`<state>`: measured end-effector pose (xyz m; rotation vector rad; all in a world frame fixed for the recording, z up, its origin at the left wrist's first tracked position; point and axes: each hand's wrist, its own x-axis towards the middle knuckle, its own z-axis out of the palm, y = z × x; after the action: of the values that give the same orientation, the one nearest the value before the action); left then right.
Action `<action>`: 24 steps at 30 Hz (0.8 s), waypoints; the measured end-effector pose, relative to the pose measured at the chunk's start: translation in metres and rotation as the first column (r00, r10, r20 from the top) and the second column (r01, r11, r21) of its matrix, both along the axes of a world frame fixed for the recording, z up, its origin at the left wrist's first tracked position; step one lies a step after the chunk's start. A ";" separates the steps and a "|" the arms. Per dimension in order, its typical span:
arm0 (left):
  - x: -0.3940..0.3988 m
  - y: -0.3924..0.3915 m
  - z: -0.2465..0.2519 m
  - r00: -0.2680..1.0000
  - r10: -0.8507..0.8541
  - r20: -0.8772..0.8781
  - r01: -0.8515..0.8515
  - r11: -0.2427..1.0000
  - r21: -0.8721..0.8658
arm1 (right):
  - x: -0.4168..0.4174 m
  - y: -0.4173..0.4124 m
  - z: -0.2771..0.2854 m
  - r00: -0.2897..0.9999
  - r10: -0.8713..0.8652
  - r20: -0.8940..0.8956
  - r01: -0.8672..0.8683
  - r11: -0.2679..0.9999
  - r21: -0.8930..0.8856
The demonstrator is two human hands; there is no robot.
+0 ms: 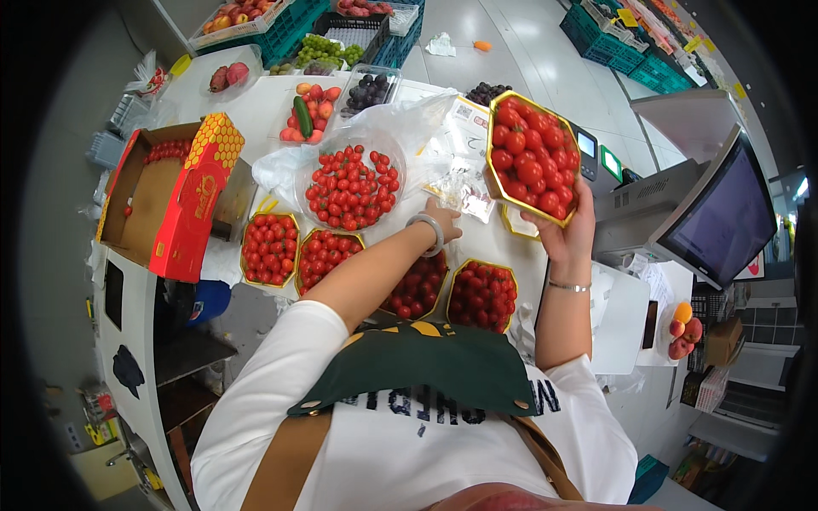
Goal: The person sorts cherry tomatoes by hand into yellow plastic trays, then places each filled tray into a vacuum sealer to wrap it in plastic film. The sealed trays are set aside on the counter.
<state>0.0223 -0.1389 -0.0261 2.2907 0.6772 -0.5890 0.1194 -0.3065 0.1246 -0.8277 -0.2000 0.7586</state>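
My right hand (565,223) holds up a gold-rimmed octagonal tray of cherry tomatoes (532,156), tilted, from its lower right edge. With its fingers spread, my left hand (445,220) reaches over the white table beside small clear plastic packets (470,191) and appears empty. Left of it is a round clear bowl of cherry tomatoes (351,185). Several more filled gold-rimmed trays line the near edge, among them one at the left (270,249) and one at the right (482,295); my left forearm partly covers those between. Another gold-rimmed tray (519,223) lies beneath the raised one.
An open red cardboard box (192,217) with some tomatoes stands at the left. Behind the bowl are a plastic bag (409,124), a tray of red fruit with a cucumber (303,119) and a box of dark grapes (369,92). A monitor (719,207) stands at the right.
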 end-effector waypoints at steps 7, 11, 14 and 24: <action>0.027 0.029 -0.026 0.950 0.044 0.309 0.017 0.981 -0.192 | 0.001 -0.028 -0.006 0.993 -0.121 0.013 0.121 0.989 -0.079; 0.055 0.064 0.049 0.671 0.272 0.689 -0.116 0.957 -0.265 | 0.011 -0.044 -0.025 0.989 -0.149 -0.014 0.147 0.984 -0.096; 0.080 0.095 0.070 0.755 0.085 0.650 0.021 0.988 -0.154 | 0.015 -0.032 -0.042 0.994 -0.098 -0.058 0.091 0.990 -0.103; 0.020 0.164 0.056 0.878 0.217 0.427 -0.081 0.946 -0.315 | -0.005 0.037 -0.137 0.938 0.148 -0.315 -0.247 0.920 -0.305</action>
<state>0.0423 0.0254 0.0297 1.9730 0.4922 -0.0522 0.1147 -0.2698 -0.0121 -1.0226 0.1143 1.1175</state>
